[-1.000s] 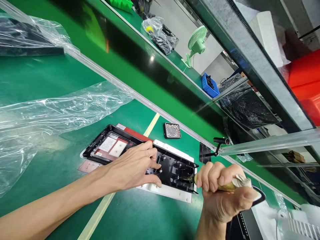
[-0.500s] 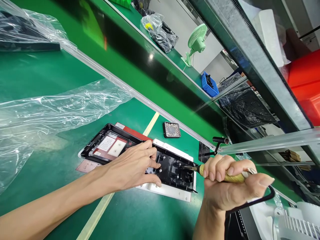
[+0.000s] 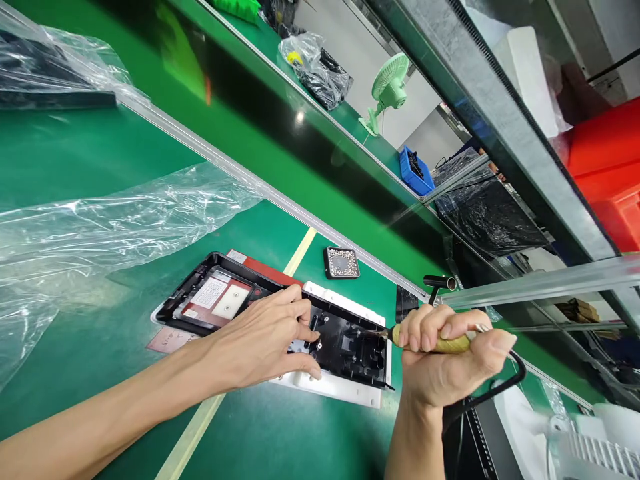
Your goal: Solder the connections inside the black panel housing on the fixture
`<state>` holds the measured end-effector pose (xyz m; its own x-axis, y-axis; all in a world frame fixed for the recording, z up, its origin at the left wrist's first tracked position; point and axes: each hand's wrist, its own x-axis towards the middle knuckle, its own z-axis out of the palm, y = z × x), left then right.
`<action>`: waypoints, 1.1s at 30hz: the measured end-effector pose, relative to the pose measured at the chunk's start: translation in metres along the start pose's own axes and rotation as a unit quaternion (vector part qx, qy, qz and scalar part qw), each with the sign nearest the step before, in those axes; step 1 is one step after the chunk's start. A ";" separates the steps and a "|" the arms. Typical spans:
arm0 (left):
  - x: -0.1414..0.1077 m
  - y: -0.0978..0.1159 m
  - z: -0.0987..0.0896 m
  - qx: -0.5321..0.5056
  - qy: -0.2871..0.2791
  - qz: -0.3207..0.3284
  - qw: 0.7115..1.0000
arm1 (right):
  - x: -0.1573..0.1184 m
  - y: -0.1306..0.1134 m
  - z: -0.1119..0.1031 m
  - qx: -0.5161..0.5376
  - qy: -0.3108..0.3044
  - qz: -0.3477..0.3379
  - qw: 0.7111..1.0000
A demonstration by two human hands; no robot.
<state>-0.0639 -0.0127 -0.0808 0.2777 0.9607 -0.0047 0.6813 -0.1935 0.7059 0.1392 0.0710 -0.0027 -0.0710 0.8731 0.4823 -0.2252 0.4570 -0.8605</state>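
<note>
A long black plastic housing (image 3: 345, 343), open side up, lies in a white fixture (image 3: 330, 392) on the green bench. My left hand (image 3: 273, 327) rests across its middle, index finger bent inside and thumb at the near rim, gripping it. Wrapped in my right hand (image 3: 445, 353) is a soldering iron (image 3: 453, 344) with a yellow handle and black cord. Its thin metal tip points left into the right end of the housing, among small black posts. Whether the tip touches plastic I cannot tell. Small metal inserts show in the housing floor.
Behind the housing sits a small black tray (image 3: 342, 263) of tiny metal pieces. Beside my right hand stands a black stand with a metal tube (image 3: 440, 283). Clear plastic film (image 3: 125, 223) covers the left side. A metal rail (image 3: 190, 137) crosses behind, and a steel beam (image 3: 505, 120) overhangs at right.
My right hand has shifted a little left, and the back end of the soldering iron has swung left. My left hand keeps its place on the housing. The whole view has moved slightly.
</note>
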 end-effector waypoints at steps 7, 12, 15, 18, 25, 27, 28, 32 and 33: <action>0.000 0.000 0.000 -0.015 0.000 -0.001 1.000 | -0.001 0.007 0.007 0.000 0.001 0.008 1.000; -0.001 0.000 0.001 -0.004 -0.007 -0.008 1.000 | 0.000 0.010 0.008 0.021 -0.006 0.002 1.000; -0.001 0.003 -0.001 0.004 -0.013 -0.015 1.000 | 0.000 0.011 0.007 0.041 -0.027 -0.001 0.999; -0.002 0.007 -0.002 0.007 -0.021 -0.010 1.000 | -0.001 0.013 0.005 0.057 -0.044 -0.010 0.997; -0.001 0.010 -0.004 0.040 -0.028 0.013 0.999 | 0.002 0.023 0.002 0.053 -0.051 0.006 0.997; 0.001 0.013 -0.007 0.022 -0.008 0.012 1.000 | 0.003 0.024 0.001 0.023 -0.049 0.006 0.999; 0.002 0.017 -0.010 0.009 0.006 0.006 1.000 | 0.004 0.023 0.000 0.010 -0.050 0.007 0.999; 0.017 0.048 -0.022 -0.050 0.052 -0.022 0.997 | 0.003 0.016 -0.003 -0.023 -0.051 0.022 0.998; 0.024 0.058 -0.024 -0.070 0.059 -0.018 0.996 | 0.003 0.014 -0.003 -0.028 -0.051 0.027 0.998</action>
<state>-0.0344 0.0039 -0.0227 0.1672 0.9849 0.0450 0.5857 -0.1359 0.7990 0.1386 0.0805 -0.0140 -0.1797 0.8762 0.4472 -0.1632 0.4217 -0.8919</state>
